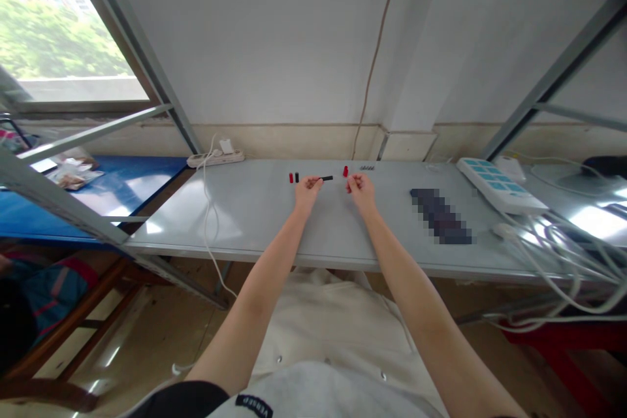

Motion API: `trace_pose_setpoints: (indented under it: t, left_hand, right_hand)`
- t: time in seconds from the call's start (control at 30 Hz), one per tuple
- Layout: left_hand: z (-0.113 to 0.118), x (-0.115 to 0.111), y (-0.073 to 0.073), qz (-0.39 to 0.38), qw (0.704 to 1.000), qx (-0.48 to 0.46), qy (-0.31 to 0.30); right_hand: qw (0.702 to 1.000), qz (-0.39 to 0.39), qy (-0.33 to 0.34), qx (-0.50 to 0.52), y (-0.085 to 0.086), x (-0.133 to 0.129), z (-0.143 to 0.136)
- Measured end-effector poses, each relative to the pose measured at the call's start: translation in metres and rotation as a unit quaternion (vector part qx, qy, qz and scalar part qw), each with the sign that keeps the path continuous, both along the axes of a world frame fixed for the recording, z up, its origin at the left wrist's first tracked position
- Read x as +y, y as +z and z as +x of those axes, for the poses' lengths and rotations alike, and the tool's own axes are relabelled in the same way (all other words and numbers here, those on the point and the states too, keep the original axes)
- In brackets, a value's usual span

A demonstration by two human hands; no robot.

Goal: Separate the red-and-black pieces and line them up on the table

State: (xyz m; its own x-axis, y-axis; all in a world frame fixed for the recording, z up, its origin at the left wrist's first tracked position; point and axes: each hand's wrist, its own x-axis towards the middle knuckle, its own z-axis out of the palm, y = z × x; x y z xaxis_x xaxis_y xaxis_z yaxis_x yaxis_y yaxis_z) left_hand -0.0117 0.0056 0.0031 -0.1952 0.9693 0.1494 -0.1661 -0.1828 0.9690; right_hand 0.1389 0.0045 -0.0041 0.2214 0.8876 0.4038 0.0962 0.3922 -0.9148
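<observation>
My left hand (307,191) is closed on a thin black stick (327,177), which points to the right just above the grey table (255,209). Two short pieces, one red (290,177) and one black (296,177), stand side by side left of that hand. To the right, my right hand (361,188) has its fingers pinched together; what they hold, if anything, is too small to make out. A red piece (345,171) stands just beyond and left of its fingertips. Behind this hand lies a row of several small dark pieces (367,168).
A white power strip (223,159) with a hanging cable is at the back left. A pixelated dark object (441,215) lies right of my hands. Farther right are a large white socket block (497,184) and looped white cables (563,255). Metal posts frame both sides.
</observation>
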Motion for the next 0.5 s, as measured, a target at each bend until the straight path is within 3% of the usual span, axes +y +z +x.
trace_pose_setpoints:
  t: [0.5]
  left_hand:
    - [-0.0037,0.0022,-0.0024,-0.036,0.994,-0.074,-0.075]
  right_hand:
    - [0.999,-0.029,0.022,0.027,0.0032,-0.0013,0.0018]
